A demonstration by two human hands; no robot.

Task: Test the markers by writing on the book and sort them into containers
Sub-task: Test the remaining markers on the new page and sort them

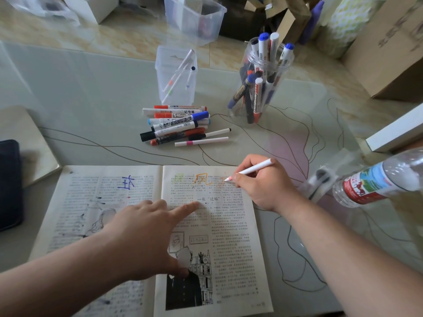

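Left hand (146, 234) presses book (231, 236); right hand (263, 186) grips pen (254, 168); tub (163, 72): pens (185, 61); jar (236, 112): markers (256, 99).

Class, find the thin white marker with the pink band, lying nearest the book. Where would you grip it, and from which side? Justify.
Pinch the pink-banded marker across its plain right half, coming down from above on the book side. It lies flat in front of the pile, which crowds its far side; that half looks free.
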